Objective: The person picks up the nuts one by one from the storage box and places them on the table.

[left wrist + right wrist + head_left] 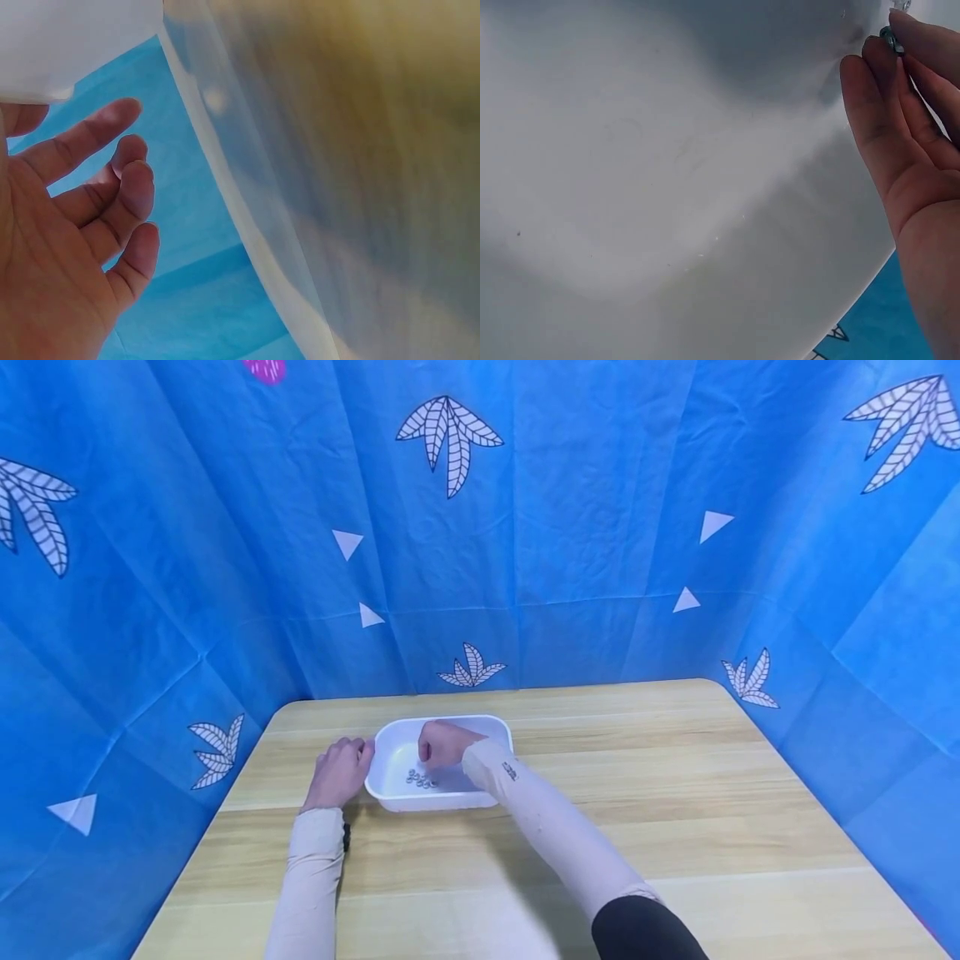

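Observation:
A white plastic basin (390, 796) stands on the wooden table. Several small silvery metal nuts (422, 779) lie together on its floor, toward the front left. My right hand (448, 744) is over the inside of the basin, beside these nuts. In the right wrist view, its thumb and fingertips pinch a small shiny metal nut (890, 39), partly covered by the fingers. My left hand (341, 770) is at the basin's left end, thumb right at the rim. In the left wrist view, its other fingers (120, 210) are loosely bent, away from the basin wall.
The light wooden table (675, 793) extends around the basin, mostly to the right and in front. A blue curtain (585, 527) with leaf and triangle prints encloses the back and both sides of the table.

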`<control>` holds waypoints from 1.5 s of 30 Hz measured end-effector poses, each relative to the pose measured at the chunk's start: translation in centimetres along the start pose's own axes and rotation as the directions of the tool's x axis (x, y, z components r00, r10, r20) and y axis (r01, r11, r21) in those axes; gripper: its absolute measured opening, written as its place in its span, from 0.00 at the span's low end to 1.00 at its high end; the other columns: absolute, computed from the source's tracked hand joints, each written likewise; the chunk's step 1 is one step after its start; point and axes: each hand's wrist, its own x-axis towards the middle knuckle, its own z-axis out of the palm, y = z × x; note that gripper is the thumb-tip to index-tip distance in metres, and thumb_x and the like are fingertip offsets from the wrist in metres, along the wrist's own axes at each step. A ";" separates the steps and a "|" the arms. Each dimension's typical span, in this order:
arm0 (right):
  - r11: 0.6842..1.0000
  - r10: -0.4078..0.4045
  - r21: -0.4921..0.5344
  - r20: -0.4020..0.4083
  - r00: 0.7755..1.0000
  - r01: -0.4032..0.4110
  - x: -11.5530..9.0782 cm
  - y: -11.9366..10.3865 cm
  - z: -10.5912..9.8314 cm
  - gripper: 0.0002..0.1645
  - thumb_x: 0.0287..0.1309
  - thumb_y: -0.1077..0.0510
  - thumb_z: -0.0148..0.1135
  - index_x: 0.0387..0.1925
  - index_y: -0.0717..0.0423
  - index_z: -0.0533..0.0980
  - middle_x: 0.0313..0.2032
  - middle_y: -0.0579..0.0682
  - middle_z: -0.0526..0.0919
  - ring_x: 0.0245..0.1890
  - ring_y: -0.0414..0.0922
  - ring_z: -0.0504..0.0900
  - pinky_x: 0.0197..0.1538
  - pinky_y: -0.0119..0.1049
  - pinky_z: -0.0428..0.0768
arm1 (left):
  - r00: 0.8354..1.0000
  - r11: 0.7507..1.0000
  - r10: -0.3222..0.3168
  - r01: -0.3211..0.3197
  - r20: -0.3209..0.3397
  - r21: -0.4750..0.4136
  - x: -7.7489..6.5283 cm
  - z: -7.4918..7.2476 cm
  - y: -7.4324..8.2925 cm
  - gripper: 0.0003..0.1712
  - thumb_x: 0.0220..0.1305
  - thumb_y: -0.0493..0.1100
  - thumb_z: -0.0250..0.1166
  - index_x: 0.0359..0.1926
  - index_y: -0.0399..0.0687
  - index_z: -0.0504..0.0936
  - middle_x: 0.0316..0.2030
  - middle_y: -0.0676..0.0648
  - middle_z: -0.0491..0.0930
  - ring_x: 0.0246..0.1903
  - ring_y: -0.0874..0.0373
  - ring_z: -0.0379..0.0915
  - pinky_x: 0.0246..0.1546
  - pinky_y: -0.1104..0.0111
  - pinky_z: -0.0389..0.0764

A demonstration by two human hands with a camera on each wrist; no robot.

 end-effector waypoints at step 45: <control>0.901 -0.084 0.405 -0.194 0.977 0.158 -1.1 -1.4 -2.4 0.16 0.58 0.64 0.75 0.49 0.64 0.86 0.43 0.55 0.92 0.43 0.43 0.91 0.49 0.30 0.87 | 1.000 1.000 0.008 -0.008 0.010 0.003 0.0 -0.2 -0.5 0.37 0.82 0.59 0.41 0.57 0.31 0.81 0.51 0.31 0.82 0.53 0.36 0.78 0.61 0.39 0.73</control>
